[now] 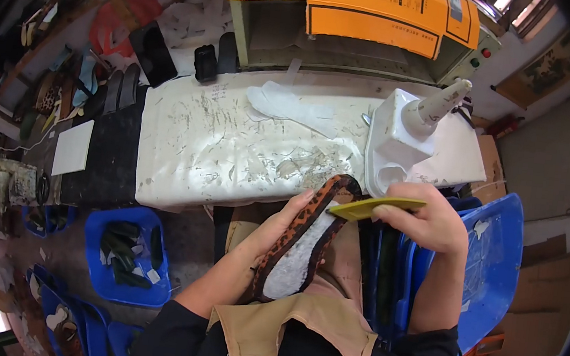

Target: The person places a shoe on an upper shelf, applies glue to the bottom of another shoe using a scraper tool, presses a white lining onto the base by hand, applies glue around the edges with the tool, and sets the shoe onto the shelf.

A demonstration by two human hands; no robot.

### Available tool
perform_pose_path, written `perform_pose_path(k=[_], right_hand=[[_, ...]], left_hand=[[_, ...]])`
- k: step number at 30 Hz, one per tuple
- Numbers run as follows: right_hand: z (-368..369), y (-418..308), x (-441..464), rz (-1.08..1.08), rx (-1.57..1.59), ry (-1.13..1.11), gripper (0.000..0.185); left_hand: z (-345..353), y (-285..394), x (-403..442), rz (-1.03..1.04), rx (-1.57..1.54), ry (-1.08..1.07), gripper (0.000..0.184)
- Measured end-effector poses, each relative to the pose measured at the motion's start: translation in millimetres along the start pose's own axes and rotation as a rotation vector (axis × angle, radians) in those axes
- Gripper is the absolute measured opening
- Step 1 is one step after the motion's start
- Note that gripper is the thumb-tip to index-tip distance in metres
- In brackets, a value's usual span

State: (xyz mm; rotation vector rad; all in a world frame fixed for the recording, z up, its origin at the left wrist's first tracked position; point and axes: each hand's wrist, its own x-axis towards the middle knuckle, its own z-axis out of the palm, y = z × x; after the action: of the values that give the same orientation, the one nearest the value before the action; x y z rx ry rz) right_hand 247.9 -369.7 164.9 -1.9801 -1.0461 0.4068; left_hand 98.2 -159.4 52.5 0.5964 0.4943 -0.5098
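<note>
A leopard-print shoe [300,246] with a dark edge and a white, rough-looking middle lies tilted over my lap. My left hand [277,230] grips its left side, the thumb near the upper part. In my right hand [422,218] is a flat yellow-green tool [366,207], pinched between thumb and fingers. The tool's tip rests at the upper end of the white area. Just beyond my right hand stands a white container [402,135] with a cone-shaped nozzle.
White sheets [289,107] lie on the cloth-covered table [197,147]. An orange-covered machine [372,26] stands at its back. Blue baskets are at left [133,213] and right [499,273]. A white board [73,147] lies on the dark surface at left.
</note>
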Motion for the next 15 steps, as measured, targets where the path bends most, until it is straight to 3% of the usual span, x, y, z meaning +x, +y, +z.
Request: perform_pose_path(k=[3, 7, 13, 15], right_hand=[[-11.2, -2.6, 7.1, 0.038, 0.032, -0.085, 0.007], [-16.6, -5.1, 14.5, -0.178, -0.028, -0.295, 0.005], [-28.4, -16.0, 23.3, -0.155, -0.124, -0.076, 0.005], [-13.7, -15.5, 22.7, -0.250, -0.183, -0.020, 0.005]], left_hand=[[1.9, 1.7, -1.9, -0.028, -0.016, -0.019, 0.063], [-0.1, 1.3, -3.5, 0.008, 0.023, -0.002, 0.063], [-7.8, 5.6, -1.0, -0.009, 0.063, -0.054, 0.064], [-8.6, 5.8, 1.5, 0.000, 0.051, -0.038, 0.066]])
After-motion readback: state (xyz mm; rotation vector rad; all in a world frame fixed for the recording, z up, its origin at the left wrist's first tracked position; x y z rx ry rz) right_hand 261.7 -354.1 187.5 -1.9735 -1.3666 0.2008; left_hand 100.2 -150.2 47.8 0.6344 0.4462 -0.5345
